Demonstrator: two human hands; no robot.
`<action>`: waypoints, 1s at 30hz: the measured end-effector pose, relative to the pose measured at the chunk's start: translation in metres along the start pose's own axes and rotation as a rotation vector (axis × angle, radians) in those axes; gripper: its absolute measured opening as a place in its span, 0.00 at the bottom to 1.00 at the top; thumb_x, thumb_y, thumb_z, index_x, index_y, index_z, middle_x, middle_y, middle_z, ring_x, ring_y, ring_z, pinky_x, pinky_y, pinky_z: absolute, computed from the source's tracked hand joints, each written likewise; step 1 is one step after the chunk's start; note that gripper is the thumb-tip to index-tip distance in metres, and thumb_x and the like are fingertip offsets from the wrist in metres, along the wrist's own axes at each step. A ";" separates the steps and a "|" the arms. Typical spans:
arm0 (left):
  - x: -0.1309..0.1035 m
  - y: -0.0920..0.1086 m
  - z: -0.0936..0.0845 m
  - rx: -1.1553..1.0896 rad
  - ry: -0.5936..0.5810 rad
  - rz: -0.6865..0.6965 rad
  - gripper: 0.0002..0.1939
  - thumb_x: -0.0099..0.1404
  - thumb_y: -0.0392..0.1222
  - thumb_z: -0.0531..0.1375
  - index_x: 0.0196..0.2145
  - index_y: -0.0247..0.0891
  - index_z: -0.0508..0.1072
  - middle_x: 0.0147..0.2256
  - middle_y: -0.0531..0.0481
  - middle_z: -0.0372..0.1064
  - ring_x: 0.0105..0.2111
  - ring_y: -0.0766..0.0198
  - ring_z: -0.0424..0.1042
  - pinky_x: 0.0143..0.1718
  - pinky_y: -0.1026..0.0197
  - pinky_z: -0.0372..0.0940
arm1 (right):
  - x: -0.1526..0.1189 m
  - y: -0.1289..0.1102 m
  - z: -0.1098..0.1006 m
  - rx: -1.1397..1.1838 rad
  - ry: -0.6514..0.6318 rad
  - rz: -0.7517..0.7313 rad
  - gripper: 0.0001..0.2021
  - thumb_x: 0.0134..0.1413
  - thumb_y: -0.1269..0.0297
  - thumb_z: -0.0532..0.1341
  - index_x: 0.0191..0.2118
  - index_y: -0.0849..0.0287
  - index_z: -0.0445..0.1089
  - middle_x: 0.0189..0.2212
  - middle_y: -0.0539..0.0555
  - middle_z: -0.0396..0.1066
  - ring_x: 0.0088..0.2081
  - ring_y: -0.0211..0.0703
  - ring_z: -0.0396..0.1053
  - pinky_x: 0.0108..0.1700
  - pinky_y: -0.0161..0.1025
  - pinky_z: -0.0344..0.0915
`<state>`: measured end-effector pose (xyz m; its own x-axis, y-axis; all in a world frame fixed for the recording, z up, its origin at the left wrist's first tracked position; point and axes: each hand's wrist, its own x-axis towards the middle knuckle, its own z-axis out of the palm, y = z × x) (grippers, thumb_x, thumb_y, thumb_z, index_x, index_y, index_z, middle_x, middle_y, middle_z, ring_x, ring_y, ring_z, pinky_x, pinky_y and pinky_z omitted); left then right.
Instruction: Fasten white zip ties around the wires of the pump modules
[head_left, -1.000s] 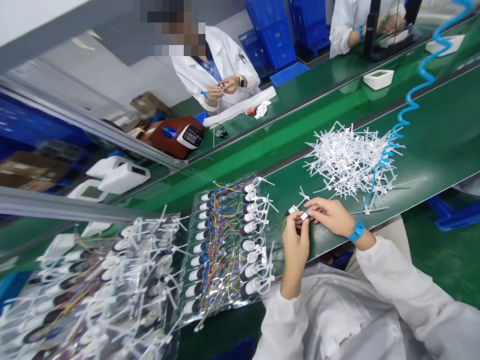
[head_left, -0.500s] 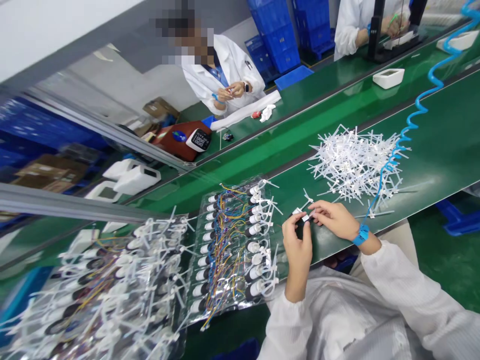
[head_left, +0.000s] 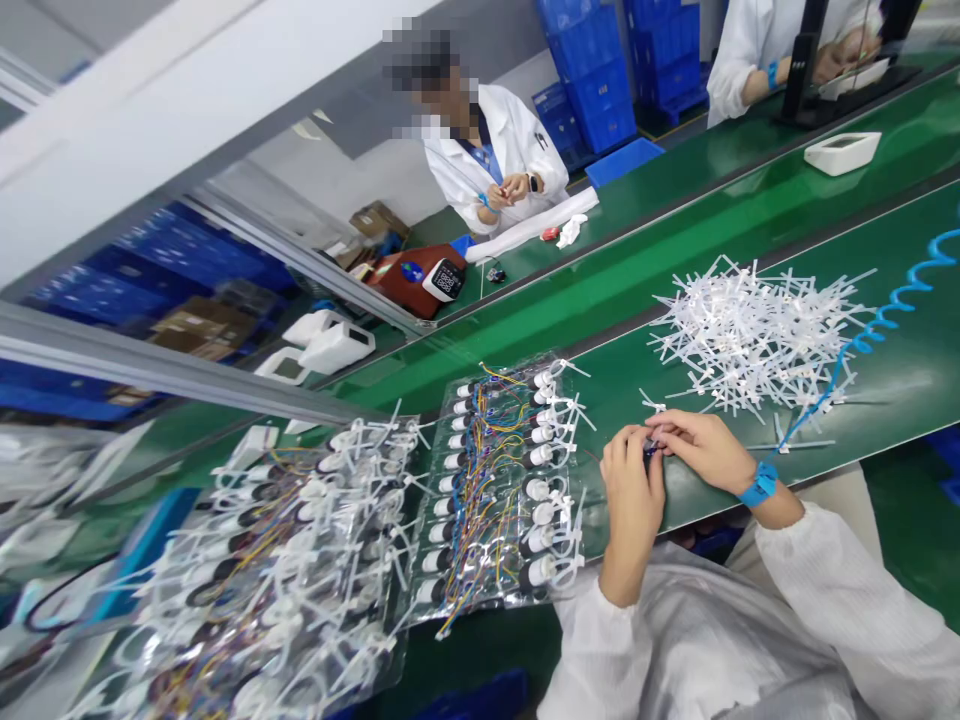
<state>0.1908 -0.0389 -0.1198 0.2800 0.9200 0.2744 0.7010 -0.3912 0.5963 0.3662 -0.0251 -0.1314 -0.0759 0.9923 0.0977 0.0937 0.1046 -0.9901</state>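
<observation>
My left hand is closed around a small dark part, mostly hidden by the fingers. The fingertips of my right hand are pinched together at the same spot, touching the left fingers; what they grip is too small to make out. Just beyond the hands lies a loose white cable tie. To the left, rows of small white-and-black motor-like cylinders with coloured wires and looped ties lie on a clear plastic sheet. A heap of white cable ties sits beyond my right hand.
A second wired batch covers the bench at the lower left. The blue coiled cord runs from my right wristband past the heap. Across the green conveyor, a co-worker handles something small. White housings stand behind the metal frame.
The view has swung, shifting the scene to the right. My hands have drawn together, and the black-and-white part seen between them earlier is now largely covered by my fingers.
</observation>
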 end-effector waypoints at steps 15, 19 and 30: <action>-0.002 -0.004 0.004 -0.045 -0.063 -0.031 0.24 0.73 0.30 0.56 0.64 0.42 0.73 0.53 0.38 0.78 0.52 0.43 0.73 0.55 0.43 0.66 | -0.002 -0.008 -0.003 0.105 0.040 0.044 0.17 0.70 0.54 0.66 0.56 0.57 0.83 0.38 0.55 0.84 0.35 0.46 0.82 0.44 0.43 0.81; -0.002 -0.002 0.001 -0.112 -0.041 -0.057 0.19 0.80 0.38 0.56 0.65 0.42 0.73 0.56 0.37 0.78 0.54 0.43 0.74 0.58 0.42 0.66 | -0.002 -0.009 -0.003 0.169 0.085 0.045 0.20 0.72 0.48 0.66 0.56 0.58 0.83 0.35 0.54 0.82 0.32 0.45 0.79 0.41 0.42 0.79; -0.005 0.007 -0.011 -0.708 -0.022 -0.220 0.18 0.83 0.56 0.58 0.57 0.40 0.73 0.49 0.41 0.80 0.42 0.57 0.77 0.51 0.53 0.69 | -0.002 -0.017 -0.010 0.164 0.313 -0.103 0.20 0.72 0.43 0.66 0.51 0.54 0.84 0.43 0.58 0.79 0.40 0.49 0.78 0.40 0.43 0.78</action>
<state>0.1867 -0.0465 -0.1089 0.2000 0.9764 0.0820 0.1537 -0.1140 0.9815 0.3747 -0.0280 -0.1140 0.2332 0.9520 0.1985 -0.0607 0.2180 -0.9741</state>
